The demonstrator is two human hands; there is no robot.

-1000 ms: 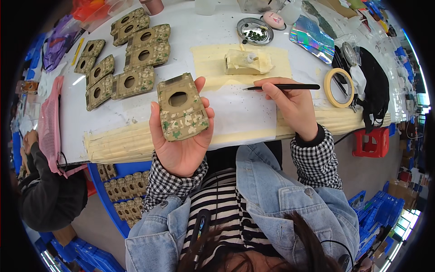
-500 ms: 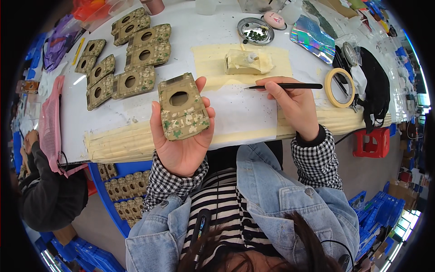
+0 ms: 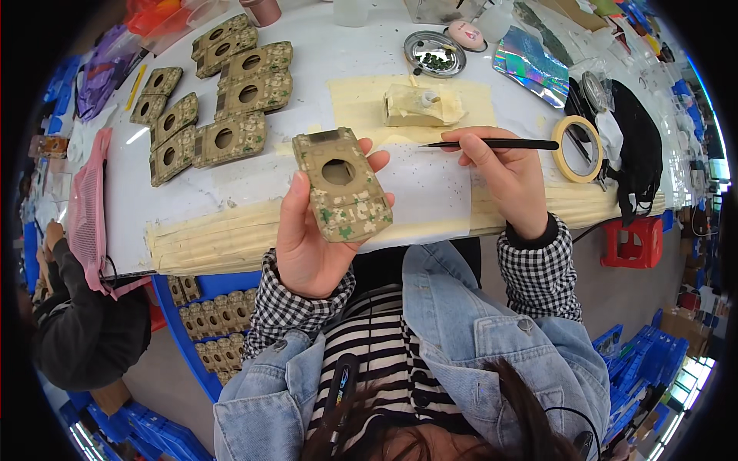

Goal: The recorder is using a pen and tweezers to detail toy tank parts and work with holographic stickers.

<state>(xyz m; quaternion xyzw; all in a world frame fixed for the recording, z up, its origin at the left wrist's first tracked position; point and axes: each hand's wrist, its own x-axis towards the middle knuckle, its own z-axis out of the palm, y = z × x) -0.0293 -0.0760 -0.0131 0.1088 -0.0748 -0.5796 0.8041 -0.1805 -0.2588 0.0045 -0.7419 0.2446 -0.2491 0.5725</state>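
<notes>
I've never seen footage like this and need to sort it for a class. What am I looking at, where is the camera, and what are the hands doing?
No machine here: a person works bare-handed. A wide fisheye camera on their head looks down, so edges bend. The left hand holds up a camouflage-patterned plate with a round hole. The right hand holds a thin black tool. On the white table lie more such plates, a round metal dish, a tape roll and a taped block.

White worktable (image 3: 346,46) over grey floor (image 3: 615,292) — red stool (image 3: 634,240), blue crates (image 3: 642,361) around.
</notes>
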